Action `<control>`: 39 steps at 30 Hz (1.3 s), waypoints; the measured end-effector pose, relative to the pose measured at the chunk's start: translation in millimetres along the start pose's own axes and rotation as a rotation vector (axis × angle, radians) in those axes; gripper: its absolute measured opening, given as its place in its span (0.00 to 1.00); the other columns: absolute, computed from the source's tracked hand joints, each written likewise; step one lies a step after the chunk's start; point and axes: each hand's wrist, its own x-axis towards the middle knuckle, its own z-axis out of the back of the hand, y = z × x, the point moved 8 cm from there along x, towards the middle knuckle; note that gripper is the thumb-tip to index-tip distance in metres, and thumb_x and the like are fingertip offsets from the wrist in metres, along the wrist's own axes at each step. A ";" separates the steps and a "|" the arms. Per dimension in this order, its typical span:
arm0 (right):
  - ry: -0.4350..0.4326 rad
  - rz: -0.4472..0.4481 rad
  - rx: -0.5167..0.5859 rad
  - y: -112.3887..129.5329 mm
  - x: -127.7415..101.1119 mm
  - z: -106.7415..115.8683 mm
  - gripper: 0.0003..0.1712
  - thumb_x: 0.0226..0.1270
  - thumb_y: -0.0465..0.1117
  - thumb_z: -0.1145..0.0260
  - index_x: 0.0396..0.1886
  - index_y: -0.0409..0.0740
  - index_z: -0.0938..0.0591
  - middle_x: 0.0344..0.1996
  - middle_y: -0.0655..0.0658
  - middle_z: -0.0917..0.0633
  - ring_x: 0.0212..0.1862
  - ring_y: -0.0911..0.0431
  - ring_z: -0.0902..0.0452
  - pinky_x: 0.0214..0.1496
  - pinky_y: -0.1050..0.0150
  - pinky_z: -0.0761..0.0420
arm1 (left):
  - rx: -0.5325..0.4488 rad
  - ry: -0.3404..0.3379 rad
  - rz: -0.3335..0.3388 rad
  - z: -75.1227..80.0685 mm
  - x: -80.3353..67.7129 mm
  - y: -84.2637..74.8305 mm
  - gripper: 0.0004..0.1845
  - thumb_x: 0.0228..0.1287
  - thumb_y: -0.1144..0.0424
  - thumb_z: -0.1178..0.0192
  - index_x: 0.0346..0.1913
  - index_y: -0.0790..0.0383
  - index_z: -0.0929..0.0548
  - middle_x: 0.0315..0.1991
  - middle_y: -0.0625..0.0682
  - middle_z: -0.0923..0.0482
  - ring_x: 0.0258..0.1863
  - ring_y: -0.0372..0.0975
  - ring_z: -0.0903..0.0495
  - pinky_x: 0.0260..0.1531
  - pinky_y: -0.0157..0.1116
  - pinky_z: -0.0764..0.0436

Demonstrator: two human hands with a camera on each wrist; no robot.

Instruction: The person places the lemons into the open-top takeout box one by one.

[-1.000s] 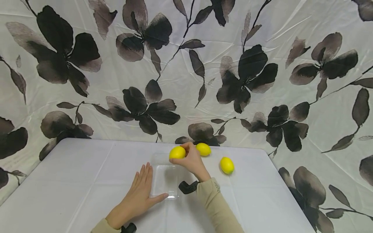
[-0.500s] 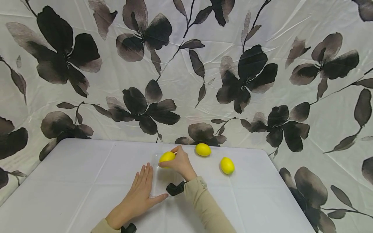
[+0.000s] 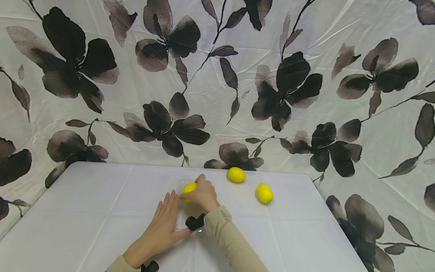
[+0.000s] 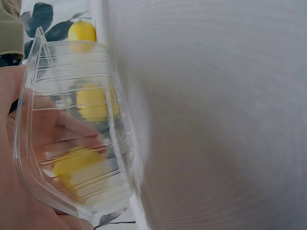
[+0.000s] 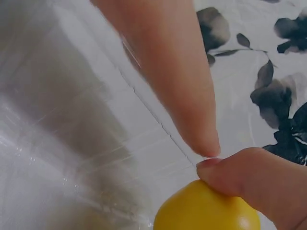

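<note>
In the head view, my right hand (image 3: pixel 204 195) holds a yellow lemon (image 3: pixel 188 190) at the far end of a clear plastic container (image 3: pixel 181 219). The right wrist view shows the thumb (image 5: pixel 249 177) on top of the lemon (image 5: pixel 206 208); the grip's other side is hidden. My left hand (image 3: pixel 159 226) lies along the container's left side, fingers straight and thumb spread at the near end. Through the ribbed wall of the container (image 4: pixel 18 139), the left wrist view shows yellow shapes and part of a hand.
Two more lemons stand on the white table to the right: one near the back edge (image 3: pixel 236 175), the other closer (image 3: pixel 264 193). A floral cloth (image 3: pixel 231 75) hangs behind the table (image 3: pixel 85 211). A black wrist device (image 3: pixel 195 223) sits over the container's near part.
My right hand has moved left and a little nearer with the lemon, from the container's back right corner to over its far end. My left hand has stayed in place.
</note>
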 end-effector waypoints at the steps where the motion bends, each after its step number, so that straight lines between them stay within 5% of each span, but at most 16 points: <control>1: 0.002 0.001 -0.007 -0.1 0.4 -1.2 0.41 0.42 0.53 0.17 0.50 0.37 0.26 0.36 0.41 0.20 0.35 0.49 0.24 0.41 0.55 0.20 | 0.000 -0.001 -0.003 -0.2 -0.1 -0.1 0.60 0.58 0.33 0.38 0.74 0.79 0.51 0.77 0.70 0.57 0.76 0.61 0.59 0.72 0.61 0.55; 9: 0.017 0.006 -0.005 -1.3 1.6 -4.7 0.39 0.42 0.53 0.17 0.46 0.36 0.27 0.33 0.41 0.20 0.34 0.49 0.25 0.40 0.56 0.20 | -0.003 -0.009 -0.004 -1.3 -0.5 -0.3 0.62 0.58 0.32 0.38 0.74 0.80 0.50 0.77 0.71 0.57 0.76 0.62 0.59 0.72 0.61 0.55; 25: 0.107 -0.030 0.042 -9.2 1.8 -6.9 0.39 0.46 0.52 0.18 0.52 0.35 0.25 0.44 0.38 0.21 0.43 0.48 0.25 0.55 0.51 0.21 | -0.032 0.018 0.028 -0.2 0.1 -1.3 0.62 0.58 0.29 0.41 0.75 0.77 0.50 0.78 0.69 0.60 0.77 0.61 0.62 0.72 0.61 0.56; 39: 0.171 -0.024 0.001 -10.7 0.1 -3.3 0.38 0.47 0.49 0.17 0.54 0.36 0.23 0.47 0.38 0.19 0.42 0.49 0.24 0.53 0.52 0.19 | -0.024 0.020 0.042 -3.8 -0.9 2.2 0.63 0.57 0.28 0.40 0.75 0.78 0.51 0.77 0.70 0.60 0.77 0.60 0.61 0.72 0.61 0.56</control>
